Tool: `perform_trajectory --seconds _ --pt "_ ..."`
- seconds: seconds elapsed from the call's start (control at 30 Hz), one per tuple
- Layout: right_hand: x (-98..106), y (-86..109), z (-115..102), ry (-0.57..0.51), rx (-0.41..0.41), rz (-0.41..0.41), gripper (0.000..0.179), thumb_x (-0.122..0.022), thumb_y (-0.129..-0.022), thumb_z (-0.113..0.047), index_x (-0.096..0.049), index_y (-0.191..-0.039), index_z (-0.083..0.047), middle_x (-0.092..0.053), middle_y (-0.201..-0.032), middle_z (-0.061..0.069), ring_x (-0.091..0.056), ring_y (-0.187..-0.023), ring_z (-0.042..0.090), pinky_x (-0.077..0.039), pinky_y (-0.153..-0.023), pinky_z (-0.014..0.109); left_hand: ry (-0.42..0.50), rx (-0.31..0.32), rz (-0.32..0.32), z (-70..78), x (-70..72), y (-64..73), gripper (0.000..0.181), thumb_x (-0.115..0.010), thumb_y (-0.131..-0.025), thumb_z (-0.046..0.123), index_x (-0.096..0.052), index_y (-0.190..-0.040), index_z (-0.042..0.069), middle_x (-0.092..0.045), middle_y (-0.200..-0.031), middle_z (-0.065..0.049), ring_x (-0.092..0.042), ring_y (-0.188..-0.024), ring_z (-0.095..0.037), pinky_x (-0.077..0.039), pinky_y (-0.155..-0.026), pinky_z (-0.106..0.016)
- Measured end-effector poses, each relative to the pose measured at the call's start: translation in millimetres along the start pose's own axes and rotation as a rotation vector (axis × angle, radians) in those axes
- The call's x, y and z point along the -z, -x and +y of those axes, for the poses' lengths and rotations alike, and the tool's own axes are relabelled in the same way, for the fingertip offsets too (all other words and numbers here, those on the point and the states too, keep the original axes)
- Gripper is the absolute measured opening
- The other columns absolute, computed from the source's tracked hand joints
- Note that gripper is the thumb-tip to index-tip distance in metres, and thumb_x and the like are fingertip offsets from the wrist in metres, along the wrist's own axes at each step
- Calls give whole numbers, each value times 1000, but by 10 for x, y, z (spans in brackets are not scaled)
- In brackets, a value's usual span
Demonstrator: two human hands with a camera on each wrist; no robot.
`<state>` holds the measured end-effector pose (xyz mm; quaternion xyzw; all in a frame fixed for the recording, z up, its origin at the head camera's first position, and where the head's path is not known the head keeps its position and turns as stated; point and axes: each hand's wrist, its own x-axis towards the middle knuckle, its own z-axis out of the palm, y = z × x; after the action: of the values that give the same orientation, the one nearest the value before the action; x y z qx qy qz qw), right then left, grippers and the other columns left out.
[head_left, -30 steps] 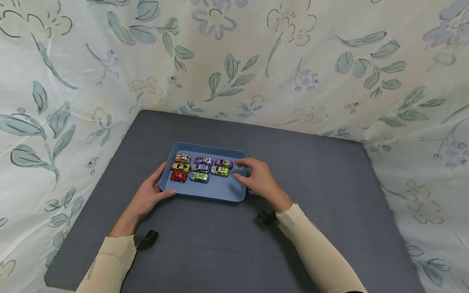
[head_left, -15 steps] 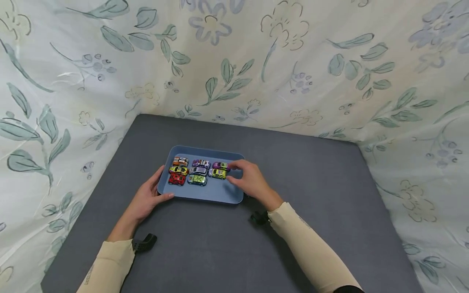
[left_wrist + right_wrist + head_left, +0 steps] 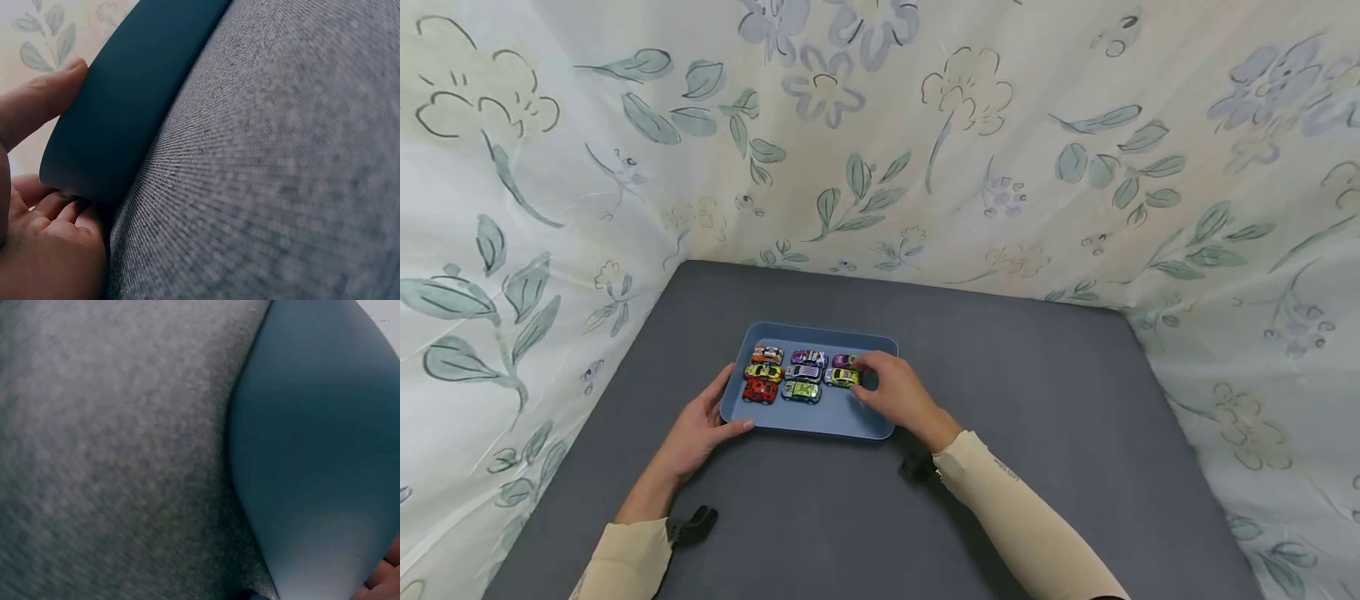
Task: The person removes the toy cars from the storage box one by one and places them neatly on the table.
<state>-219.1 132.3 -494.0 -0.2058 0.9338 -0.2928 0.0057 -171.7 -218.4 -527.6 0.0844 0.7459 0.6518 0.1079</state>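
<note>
Purple car [image 3: 844,361]: is sitting just below and left of the frame's centre, partly hidden by an index finger.
Yellow-green car [image 3: 842,377]: is standing right below it.
Middle column: purple-and-white car [image 3: 808,357], striped silver car [image 3: 803,373] and green car [image 3: 801,392] are lining up downward.
Left column: orange-and-white car [image 3: 767,355], yellow-and-red car [image 3: 763,372] and red car [image 3: 760,391] are doing likewise.
Blue tray [image 3: 827,418]: is holding all eight; its wall is filling much of the right wrist view's right half.
Right hand [image 3: 898,396]: is reaching over the tray's right side, thumb and index finger curving apart beside the purple and yellow-green cars; whether they are clamping either, I cannot tell.
Left hand [image 3: 694,433]: is gripping the tray's left end, thumb pressing its wall, other fingers curling at the corner.
Grey bench [image 3: 985,375]: is carrying the tray.
Floral sheet [image 3: 647,192]: is hanging behind, across the upper frame.
</note>
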Motion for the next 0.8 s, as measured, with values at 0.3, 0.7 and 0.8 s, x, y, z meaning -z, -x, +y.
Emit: perform_trajectory --seconds 0.3,0.7,0.8 --pt "-26 9 -22 49 39 5 30 -86 -96 -17 -78 -125 -9 -73 -118 3 -66 -101 17 -58 -88 37 -35 12 21 -15 -36 55 109 -83 -96 3 -8 -174 4 -16 -176 -27 -22 -160 -46 -41 -102 -6" --pt "-68 -73 -14 151 73 1 30 -85 -98 -21 -79 -125 -10 -73 -116 2 -65 -100 16 -58 -89 37 -40 30 18 9 -25 8 109 -84 -96 3 -8 -174 5 -16 -177 -27 -22 -160 -46 -40 -103 -8" --pt "-67 -90 -10 179 82 -3 32 -85 -98 -23 -79 -127 -10 -73 -117 2 -65 -102 17 -58 -91 37 -43 26 18 26 -18 -1 109 -84 -95 3 -9 -174 4 -15 -177 -27 -22 -161 -45 -40 -105 -8"
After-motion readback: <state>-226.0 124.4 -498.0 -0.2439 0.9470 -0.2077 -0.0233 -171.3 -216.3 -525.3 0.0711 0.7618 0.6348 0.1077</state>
